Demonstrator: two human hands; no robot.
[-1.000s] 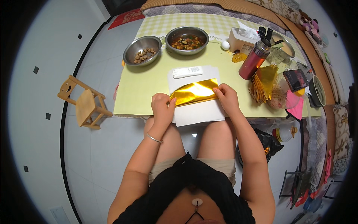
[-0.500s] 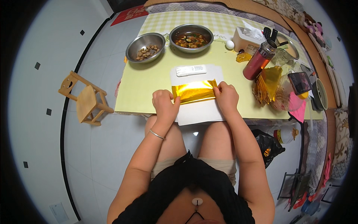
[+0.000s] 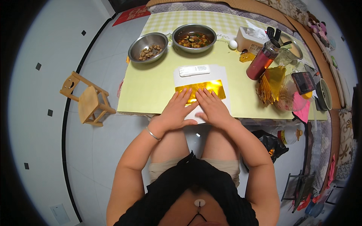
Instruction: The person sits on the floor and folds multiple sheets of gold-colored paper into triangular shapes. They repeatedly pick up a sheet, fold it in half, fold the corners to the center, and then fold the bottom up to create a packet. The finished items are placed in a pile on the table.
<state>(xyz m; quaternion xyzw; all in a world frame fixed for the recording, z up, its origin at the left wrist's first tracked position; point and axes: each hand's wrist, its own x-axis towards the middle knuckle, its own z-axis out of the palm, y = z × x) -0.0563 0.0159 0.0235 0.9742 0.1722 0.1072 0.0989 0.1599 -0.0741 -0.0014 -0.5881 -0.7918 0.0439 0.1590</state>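
Note:
A shiny gold foil sheet, a wide rectangle, lies on a white board or sheet of paper at the table's near edge. My left hand is flat with its fingertips on the foil's left and middle part. Beside it my right hand lies flat too, fingers stretched over the middle of the foil. Both thumbs point inward over the white surface. Part of the foil's near edge is hidden under the fingers. Just beyond the foil rests a slim white case.
Two metal bowls stand at the back, one with nuts or shellfish, one with food in sauce. Rightward are a red flask, folded gold papers, a phone and a tissue box. A wooden chair stands left.
Both hands have let go of the foil's side edges and moved inward, now pressing flat on it with fingers extended. The foil looks flatter on the white surface.

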